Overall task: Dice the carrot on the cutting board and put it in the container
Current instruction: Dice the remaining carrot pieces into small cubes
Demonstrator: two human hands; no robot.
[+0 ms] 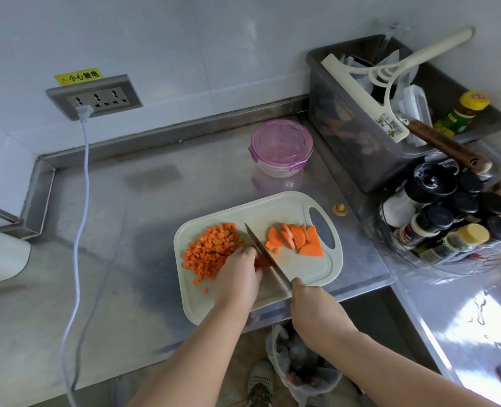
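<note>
R hand (305, 301) w/ knife (265, 254) at carrot (261, 262)

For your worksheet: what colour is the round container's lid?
Translucent pinkish purple lid; the head view shows it best.

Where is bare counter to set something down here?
Bare steel counter lies between the cable and the cutting board, and behind the board up to the lidded container. Right is crowded: bin, spice jars.

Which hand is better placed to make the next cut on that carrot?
Right hand: it grips the steel kitchen knife, blade over the orange carrot pieces that the left hand steadies on the pale cutting board.
</note>
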